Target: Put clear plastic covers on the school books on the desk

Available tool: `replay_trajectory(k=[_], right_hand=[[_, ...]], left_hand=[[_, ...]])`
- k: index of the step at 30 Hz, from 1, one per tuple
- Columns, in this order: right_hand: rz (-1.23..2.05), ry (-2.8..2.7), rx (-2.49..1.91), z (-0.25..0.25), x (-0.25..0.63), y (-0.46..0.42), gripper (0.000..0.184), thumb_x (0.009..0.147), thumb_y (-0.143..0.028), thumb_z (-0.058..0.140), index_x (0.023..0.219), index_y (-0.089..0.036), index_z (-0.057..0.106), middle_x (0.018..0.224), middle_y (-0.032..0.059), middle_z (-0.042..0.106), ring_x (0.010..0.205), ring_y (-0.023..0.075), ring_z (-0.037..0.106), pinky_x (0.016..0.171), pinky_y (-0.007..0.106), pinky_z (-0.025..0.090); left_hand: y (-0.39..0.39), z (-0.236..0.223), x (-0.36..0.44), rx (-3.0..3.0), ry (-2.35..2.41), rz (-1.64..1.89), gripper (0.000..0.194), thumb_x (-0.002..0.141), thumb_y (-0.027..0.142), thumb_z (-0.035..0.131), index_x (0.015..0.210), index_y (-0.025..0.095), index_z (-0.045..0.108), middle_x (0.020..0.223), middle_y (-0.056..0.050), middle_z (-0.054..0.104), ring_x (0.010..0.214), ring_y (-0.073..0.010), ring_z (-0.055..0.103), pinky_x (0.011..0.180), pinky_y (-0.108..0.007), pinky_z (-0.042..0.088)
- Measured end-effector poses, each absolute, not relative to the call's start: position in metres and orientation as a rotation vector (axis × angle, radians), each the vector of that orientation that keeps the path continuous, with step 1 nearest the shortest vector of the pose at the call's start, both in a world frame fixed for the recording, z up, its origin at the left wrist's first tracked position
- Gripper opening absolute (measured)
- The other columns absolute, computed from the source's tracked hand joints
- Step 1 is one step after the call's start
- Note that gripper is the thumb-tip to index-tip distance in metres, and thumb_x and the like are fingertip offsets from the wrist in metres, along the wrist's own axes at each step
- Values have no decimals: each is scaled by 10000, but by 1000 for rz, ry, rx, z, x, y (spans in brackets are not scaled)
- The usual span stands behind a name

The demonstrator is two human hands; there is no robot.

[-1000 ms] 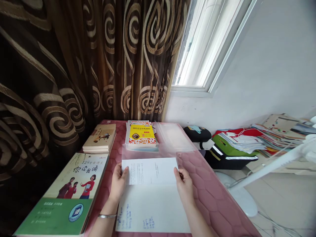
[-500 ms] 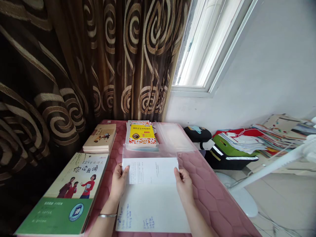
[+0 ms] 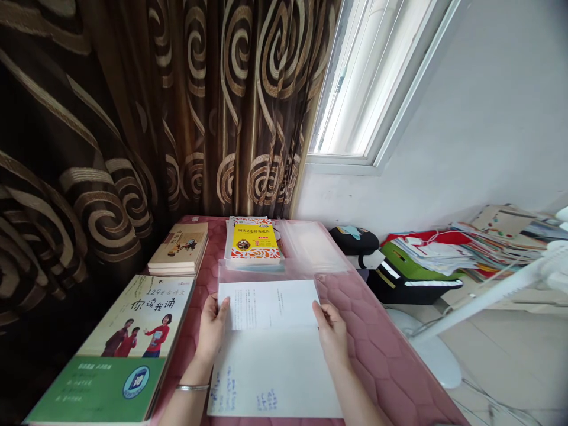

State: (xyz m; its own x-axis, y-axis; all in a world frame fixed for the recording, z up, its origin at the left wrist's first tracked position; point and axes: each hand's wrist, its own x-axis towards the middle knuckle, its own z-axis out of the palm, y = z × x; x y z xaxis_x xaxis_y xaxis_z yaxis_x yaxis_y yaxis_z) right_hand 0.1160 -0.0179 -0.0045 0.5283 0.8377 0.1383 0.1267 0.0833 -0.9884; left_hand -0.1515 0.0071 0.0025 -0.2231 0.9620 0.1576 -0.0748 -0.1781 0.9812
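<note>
Over the near part of the pink desk (image 3: pixel 377 361), the left hand (image 3: pixel 212 326) and right hand (image 3: pixel 332 332) pinch opposite edges of the printed papers (image 3: pixel 270 306), clear plastic (image 3: pixel 266 275) showing beyond the far edge. Light, level, matching pressure would likely keep them square and uncreased.

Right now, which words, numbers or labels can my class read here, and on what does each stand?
"129首古诗文": big green-and-white book
"你读我诵": the same book
"钢铁是怎样炼成的": yellow book
Too small or blurred: the print and blue writing on the held white paper, the top brown book's title, the big book's smaller lines and round badge.
</note>
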Motion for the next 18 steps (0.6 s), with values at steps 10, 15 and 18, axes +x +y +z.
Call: replay_trajectory(k=[10,15,18], right_hand=[[583,-969,-1486,-8,117,-14,554,709,-770,557,628,-223,531,590,10,580,584,183,522,529,281,426],[623,-927,-1434,-8,117,-16,497,720,-713,605,669,-223,540,638,-7,572,612,173,514,550,272,420],[617,-924,-1407,-10,118,-16,472,725,-679,630,687,-217,548,658,-9,569,629,169,514,565,268,419]], left_hand=[[1,12,-152,1121,1223,1544,397,732,548,683,911,203,603,891,-48,692,877,-221,632,814,-331,481],[4,5,-153,1107,1159,1538,379,726,505,710,930,211,586,868,-40,694,852,-210,643,801,-326,487],[6,2,-152,1131,1160,1548,358,757,500,693,930,208,578,877,-44,696,853,-202,644,812,-324,481]])
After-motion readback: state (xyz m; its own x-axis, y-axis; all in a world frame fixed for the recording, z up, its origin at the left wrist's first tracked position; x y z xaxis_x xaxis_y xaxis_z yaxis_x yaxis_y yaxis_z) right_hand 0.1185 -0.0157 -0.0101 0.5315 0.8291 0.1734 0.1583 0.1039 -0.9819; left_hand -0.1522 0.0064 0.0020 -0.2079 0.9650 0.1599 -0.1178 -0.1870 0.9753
